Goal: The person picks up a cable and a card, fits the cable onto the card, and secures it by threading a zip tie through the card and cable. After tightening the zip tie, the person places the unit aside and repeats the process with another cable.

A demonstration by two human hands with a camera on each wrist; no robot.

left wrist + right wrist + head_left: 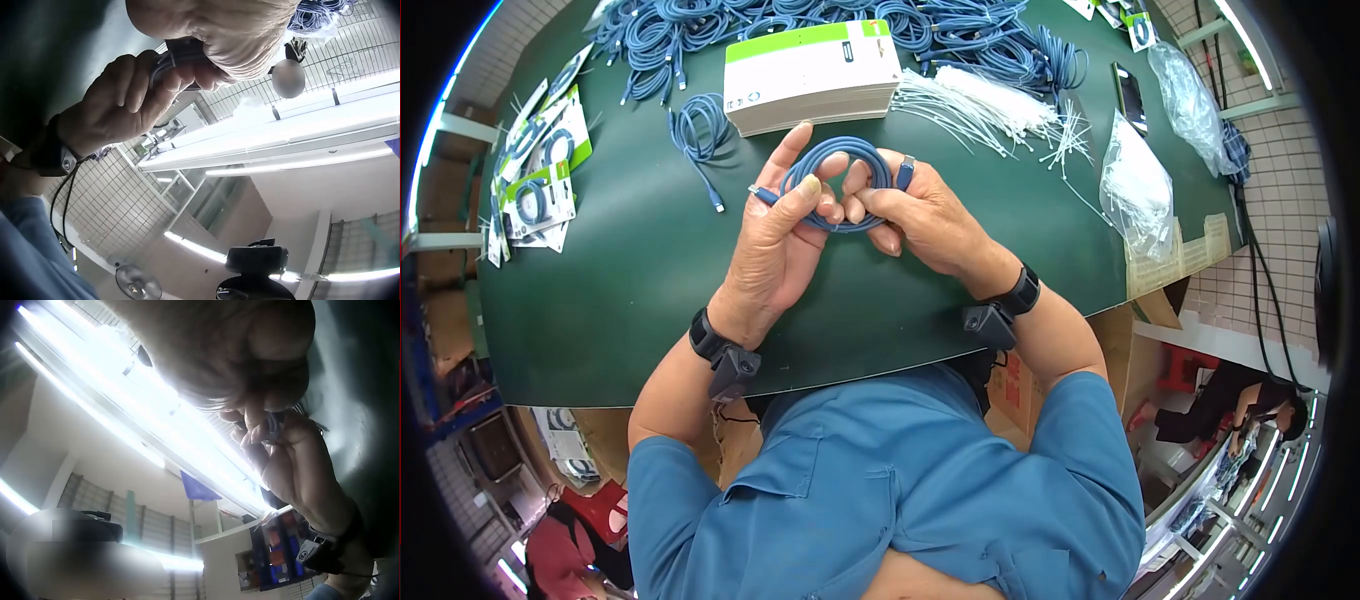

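A blue cable (pixel 840 145) wound into a round coil is held between both hands over the green table (pixel 640 320). My left hand (pixel 768 245) grips the coil's left side, thumb laid over the strands and a metal-tipped plug (pixel 764 195) poking out beside it. On the right side, my right hand (pixel 940 222) pinches the coil with thumb and curled fingers. The cable's other plug (pixel 905 173) points up next to that hand's knuckles. Dark strands of the cable (pixel 178 59) show between the two hands in the left wrist view; the fingers hide much of it in the right wrist view.
Beyond the hands stands a white and green stack of cards (pixel 815 85), with a heap of blue cables (pixel 970 35) behind. White zip ties (pixel 990 105) and a plastic bag (pixel 1135 190) lie right. Packaged cables (pixel 540 190) sit left, near a loose cable (pixel 698 130).
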